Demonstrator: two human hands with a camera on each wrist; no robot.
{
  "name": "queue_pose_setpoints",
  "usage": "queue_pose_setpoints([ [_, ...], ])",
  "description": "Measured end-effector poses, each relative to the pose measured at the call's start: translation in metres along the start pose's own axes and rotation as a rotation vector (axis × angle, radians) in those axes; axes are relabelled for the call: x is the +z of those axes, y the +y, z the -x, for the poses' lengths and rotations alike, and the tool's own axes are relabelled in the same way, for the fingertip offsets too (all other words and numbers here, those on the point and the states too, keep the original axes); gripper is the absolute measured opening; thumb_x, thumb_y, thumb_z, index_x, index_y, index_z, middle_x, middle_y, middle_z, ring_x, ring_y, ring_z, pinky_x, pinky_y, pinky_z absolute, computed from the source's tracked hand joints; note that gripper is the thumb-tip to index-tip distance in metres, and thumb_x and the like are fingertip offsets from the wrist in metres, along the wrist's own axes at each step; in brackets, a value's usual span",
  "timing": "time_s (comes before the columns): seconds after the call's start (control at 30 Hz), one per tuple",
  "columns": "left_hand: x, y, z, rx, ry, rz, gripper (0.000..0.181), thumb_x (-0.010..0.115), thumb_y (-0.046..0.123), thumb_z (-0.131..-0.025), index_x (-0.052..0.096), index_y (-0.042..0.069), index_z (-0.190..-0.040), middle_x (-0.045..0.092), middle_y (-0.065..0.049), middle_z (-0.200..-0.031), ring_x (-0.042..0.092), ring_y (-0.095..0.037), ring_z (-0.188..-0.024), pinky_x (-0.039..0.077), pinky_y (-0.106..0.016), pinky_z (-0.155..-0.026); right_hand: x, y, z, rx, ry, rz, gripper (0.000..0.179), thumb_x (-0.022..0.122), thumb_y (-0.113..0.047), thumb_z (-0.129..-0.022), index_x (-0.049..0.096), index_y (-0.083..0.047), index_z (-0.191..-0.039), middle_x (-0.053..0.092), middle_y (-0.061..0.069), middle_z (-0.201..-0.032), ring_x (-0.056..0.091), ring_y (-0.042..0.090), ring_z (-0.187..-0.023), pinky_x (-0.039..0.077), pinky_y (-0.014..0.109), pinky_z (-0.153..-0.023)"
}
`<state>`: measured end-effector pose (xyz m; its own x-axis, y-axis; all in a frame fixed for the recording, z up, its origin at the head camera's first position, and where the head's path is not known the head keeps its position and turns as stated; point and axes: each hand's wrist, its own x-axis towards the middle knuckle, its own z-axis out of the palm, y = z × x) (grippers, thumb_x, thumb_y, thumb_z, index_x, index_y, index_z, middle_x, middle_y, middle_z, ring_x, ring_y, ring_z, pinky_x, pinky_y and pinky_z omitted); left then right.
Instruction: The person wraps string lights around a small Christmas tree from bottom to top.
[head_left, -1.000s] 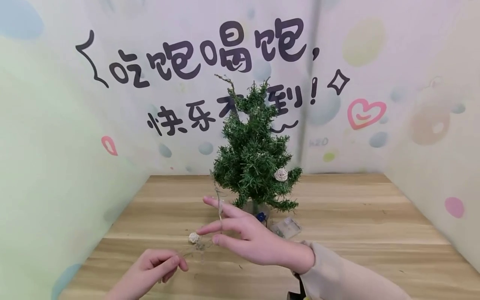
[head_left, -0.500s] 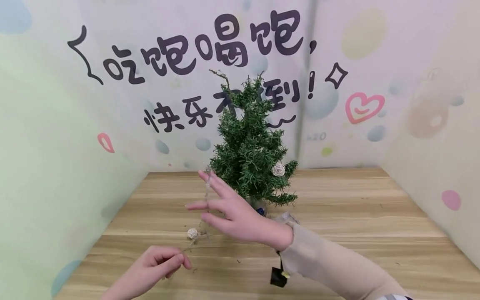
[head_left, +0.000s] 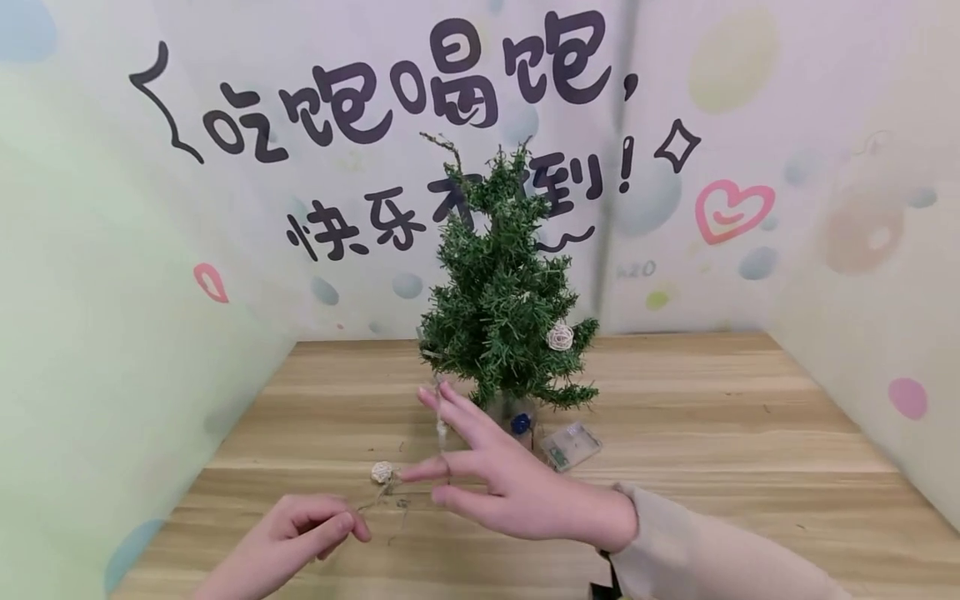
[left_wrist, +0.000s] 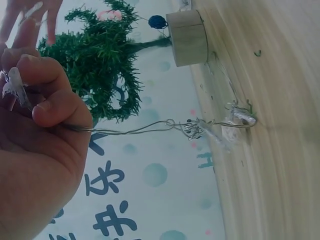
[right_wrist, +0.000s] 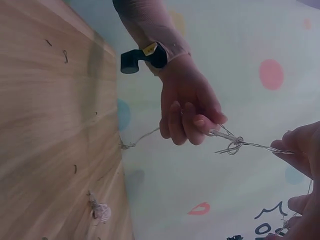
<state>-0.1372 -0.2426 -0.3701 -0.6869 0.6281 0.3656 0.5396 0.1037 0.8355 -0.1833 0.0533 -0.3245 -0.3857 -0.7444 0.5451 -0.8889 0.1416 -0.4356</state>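
My left hand (head_left: 288,533) is low at the left in the head view, pinching a thin silvery wire of fairy lights (left_wrist: 130,132) between curled fingers and thumb. A clear bulb cover (left_wrist: 21,90) pokes out by its fingertips in the left wrist view. My right hand (head_left: 517,483) reaches in front of the tree with fingers straight and spread, the wire running across them. Between both hands, the right wrist view shows a knotted tangle (right_wrist: 235,144) in the wire. Behind stands a small green artificial Christmas tree (head_left: 506,292), with a white wicker ball (head_left: 560,337) on its lower right.
Another white wicker ball (head_left: 382,472) lies on the wooden table (head_left: 712,500), close to the wire. Beside the tree's base (left_wrist: 189,39) are a dark blue ball (head_left: 521,423) and a clear battery box (head_left: 572,446). A printed wall (head_left: 375,308) closes off the back.
My right hand rose to the upper left with the wire, then came back down to the right. My left hand keeps its pinch nearly in place. The battery box shows again beyond the sleeve.
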Motion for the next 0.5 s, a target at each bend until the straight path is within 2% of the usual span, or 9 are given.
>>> queue_pose_setpoints([
  [0.07, 0.0, 0.003, -0.002, -0.01, -0.009, -0.015, 0.039, 0.041, -0.017, -0.095, 0.07, 0.008, -0.103, 0.039, -0.006, -0.062, 0.039, -0.018, -0.053, 0.039, -0.024, -0.044, 0.0, -0.002, 0.012, 0.017, 0.002, -0.009, 0.03, 0.057, -0.024, -0.098, 0.065, -0.022, -0.127, 0.008, 0.003, -0.162, 0.002, 0.03, -0.147, 0.015, 0.063, -0.11],
  [0.17, 0.002, 0.007, -0.005, 0.001, -0.043, -0.038, 0.037, 0.043, -0.016, -0.094, 0.07, 0.009, -0.103, 0.051, -0.005, -0.069, 0.047, -0.016, -0.059, 0.044, -0.025, -0.051, 0.001, -0.002, 0.028, 0.035, 0.033, -0.011, 0.035, 0.058, -0.023, -0.098, 0.06, -0.022, -0.133, 0.011, 0.005, -0.161, 0.008, 0.031, -0.147, 0.019, 0.062, -0.109],
  [0.3, 0.006, 0.006, -0.01, 0.131, -0.127, -0.094, 0.039, 0.047, -0.019, -0.09, 0.069, 0.01, -0.104, 0.058, -0.004, -0.076, 0.051, -0.008, -0.065, 0.047, -0.021, -0.058, 0.007, 0.0, 0.039, 0.088, 0.124, -0.033, 0.054, 0.066, -0.016, -0.091, 0.049, -0.019, -0.142, 0.019, 0.005, -0.159, 0.02, 0.03, -0.144, 0.029, 0.059, -0.106],
  [0.4, 0.011, 0.011, -0.016, 0.198, -0.185, -0.121, 0.04, 0.05, -0.02, -0.088, 0.069, 0.011, -0.105, 0.053, -0.002, -0.069, 0.047, -0.001, -0.064, 0.045, -0.016, -0.054, 0.011, 0.003, 0.038, 0.144, 0.24, -0.09, 0.053, 0.072, -0.009, -0.083, 0.055, -0.015, -0.133, 0.035, 0.005, -0.152, 0.034, 0.026, -0.137, 0.038, 0.054, -0.102],
  [0.5, 0.018, 0.02, -0.022, 0.213, -0.227, -0.135, 0.038, 0.052, -0.016, -0.089, 0.069, 0.013, -0.105, 0.055, 0.0, -0.07, 0.046, 0.002, -0.065, 0.043, -0.014, -0.051, 0.012, 0.007, 0.031, 0.201, 0.357, -0.134, 0.043, 0.078, -0.01, -0.079, 0.059, -0.014, -0.118, 0.047, 0.005, -0.14, 0.046, 0.022, -0.127, 0.043, 0.044, -0.099],
])
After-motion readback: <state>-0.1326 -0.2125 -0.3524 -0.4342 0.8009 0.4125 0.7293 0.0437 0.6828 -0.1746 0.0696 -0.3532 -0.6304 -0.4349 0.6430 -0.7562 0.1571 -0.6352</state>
